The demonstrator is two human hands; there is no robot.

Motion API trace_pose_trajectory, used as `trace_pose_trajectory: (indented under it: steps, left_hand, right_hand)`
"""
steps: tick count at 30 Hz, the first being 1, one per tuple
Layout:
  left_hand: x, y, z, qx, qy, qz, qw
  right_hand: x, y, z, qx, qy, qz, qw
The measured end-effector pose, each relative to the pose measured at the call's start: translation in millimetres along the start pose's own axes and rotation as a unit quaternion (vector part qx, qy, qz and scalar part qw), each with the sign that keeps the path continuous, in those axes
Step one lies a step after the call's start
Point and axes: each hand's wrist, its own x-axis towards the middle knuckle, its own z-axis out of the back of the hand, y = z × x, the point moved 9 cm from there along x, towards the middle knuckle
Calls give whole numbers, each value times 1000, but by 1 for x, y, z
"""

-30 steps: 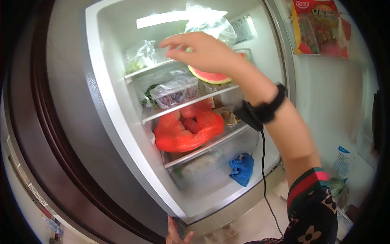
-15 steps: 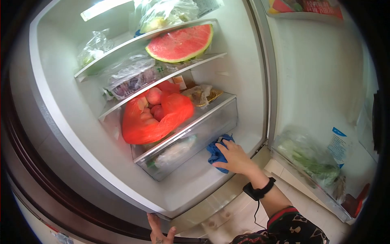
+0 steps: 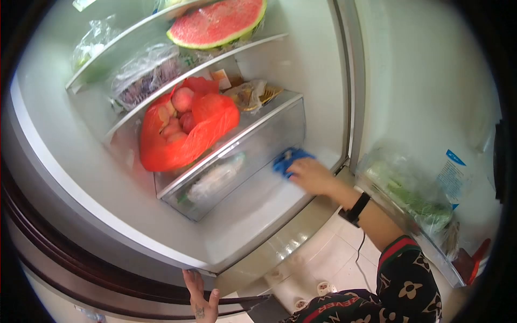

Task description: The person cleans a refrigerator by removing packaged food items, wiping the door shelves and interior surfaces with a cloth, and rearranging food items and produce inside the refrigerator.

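My right hand (image 3: 311,176) presses a crumpled blue cloth (image 3: 290,158) against the refrigerator's bottom ledge (image 3: 245,198), near its right end. The hand is slightly blurred, and its fingers are closed over the cloth. Just behind the cloth stands a clear drawer (image 3: 269,145) with a pale bagged item (image 3: 215,178) inside. My left hand (image 3: 200,301) touches the lower front edge of the refrigerator with its fingertips. Its thumb stands apart and nothing is held in it.
Above the drawer sits a red plastic bag (image 3: 207,139) of peaches (image 3: 183,99). Higher shelves carry bagged grapes (image 3: 148,78) and a watermelon wedge (image 3: 218,24). At right, the open door's bin (image 3: 431,250) holds bagged green vegetables (image 3: 412,196). Floor tiles (image 3: 336,242) show below.
The camera view has shifted, so the shelves sit higher and further left in the picture. My right hand and the blue cloth have slid slightly toward the back right of the ledge.
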Motion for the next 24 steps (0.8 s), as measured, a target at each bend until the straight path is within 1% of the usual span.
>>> trace_pose_trajectory:
  steps: [1, 3, 4, 6, 7, 9, 11, 13, 15, 16, 17, 18, 19, 20, 23, 24]
  left_hand:
    - [1, -1, -1, -10, -1, 17, 1000]
    - [1, 0, 0, -28, -7, 47, 998]
    - [2, 5, 1, -75, -25, 67, 995]
    - [3, 4, 0, -49, -17, 44, 998]
    - [3, 2, 0, -38, -13, 32, 999]
    - [4, -3, 1, -26, -15, 30, 999]
    - [4, -6, 2, -26, -24, 16, 999]
    - [3, -6, 3, -49, -24, 22, 998]
    - [4, -2, 5, -71, -25, 19, 997]
    - [4, -2, 6, -73, -22, 17, 997]
    - [5, -1, 6, -74, -19, 15, 997]
    - [5, 0, 5, -76, -17, 14, 997]
    - [5, -1, 6, -71, -12, 16, 997]
    - [5, -2, 6, -66, -8, 18, 998]
    - [6, -1, 6, -51, -4, 26, 998]
    - [6, -2, 6, -42, -3, 27, 999]
  right_hand:
    - [-4, -21, 7, -21, -27, -27, 999]
    - [-13, -48, 31, 1, -110, -76, 991]
    - [-11, -47, 29, -27, -116, -85, 989]
    - [-11, -41, 22, -83, -124, -106, 983]
    - [-8, -30, 15, -59, -105, -91, 989]
    - [1, 5, -4, -12, -69, -60, 996]
    - [5, 84, -15, 55, -3, 18, 998]
    - [1, 147, -22, 113, 14, 57, 992]
    - [0, 176, -23, 285, 21, 75, 955]
    - [1, 186, -20, 368, 24, 84, 926]
    - [2, 171, -22, 537, 15, -43, 842]
    - [-2, 161, -22, 678, 8, -168, 716]
    - [-11, 157, -27, 783, 2, -286, 553]
    - [-12, 157, -18, 856, -32, -299, 422]
    - [-6, 156, 19, 895, -135, -251, 344]
    - [3, 160, 28, 876, -133, -199, 419]
